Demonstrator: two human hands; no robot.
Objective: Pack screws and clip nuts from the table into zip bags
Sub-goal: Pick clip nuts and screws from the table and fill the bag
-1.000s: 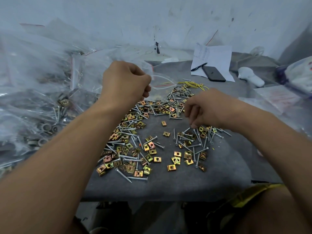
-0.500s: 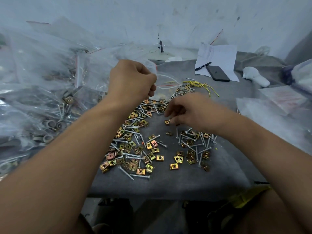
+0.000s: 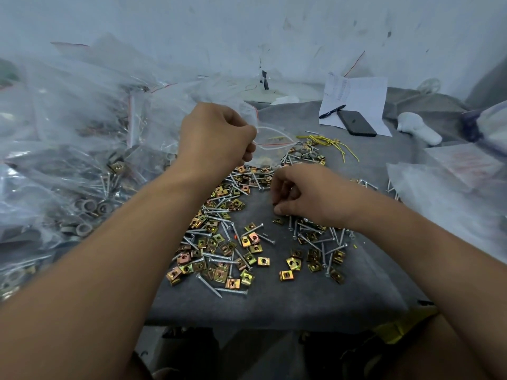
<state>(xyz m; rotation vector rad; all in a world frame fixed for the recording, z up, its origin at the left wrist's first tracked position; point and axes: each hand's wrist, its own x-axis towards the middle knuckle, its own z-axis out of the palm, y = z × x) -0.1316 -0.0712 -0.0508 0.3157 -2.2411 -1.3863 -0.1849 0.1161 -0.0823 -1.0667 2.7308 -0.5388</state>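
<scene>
Gold clip nuts and silver screws lie scattered over the grey cloth table. My left hand is raised over the far side of the pile and grips the mouth of a clear zip bag with a red seal line. My right hand is low on the cloth just right of centre, with its fingers curled. Its fingertips pinch a single clip nut that is mostly hidden. Another loose clip nut lies just below that hand.
A big heap of filled clear bags covers the left side. At the back right are a paper sheet, a pen, a black phone, yellow wires and a white object. Flat plastic bags lie at the right.
My right hand has moved left from the screw pile to a lone clip nut and closed its fingers on it. My left hand has kept hold of the bag.
</scene>
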